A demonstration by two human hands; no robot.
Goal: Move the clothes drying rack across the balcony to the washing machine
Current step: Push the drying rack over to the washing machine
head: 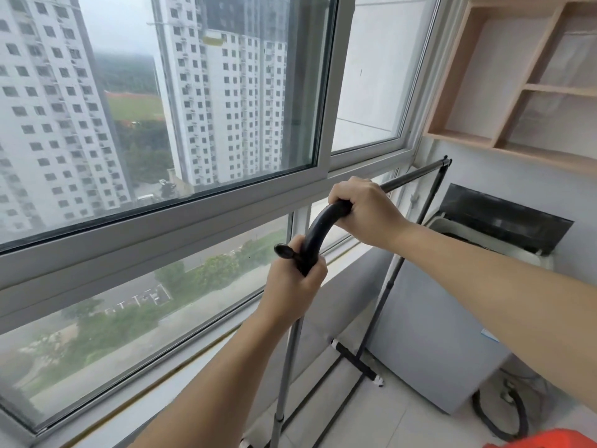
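The clothes drying rack (318, 232) is a thin black-and-grey metal frame standing along the window. My left hand (295, 286) grips its near upright just below the curved black corner, beside a small black knob. My right hand (361, 215) is closed over the top bar right after the bend. The top bar runs away to the far upright, which stands against the grey washing machine (429, 324) at the right. The rack's far foot bar rests on the tiled floor by the machine's front. The near foot is mostly out of frame.
A large sliding window (193, 195) with a low sill fills the left. Wooden open shelves (517, 92) hang on the wall above the machine. A black hose (504, 415) loops on the floor beside the machine. Something orange (542, 441) shows at the bottom right edge.
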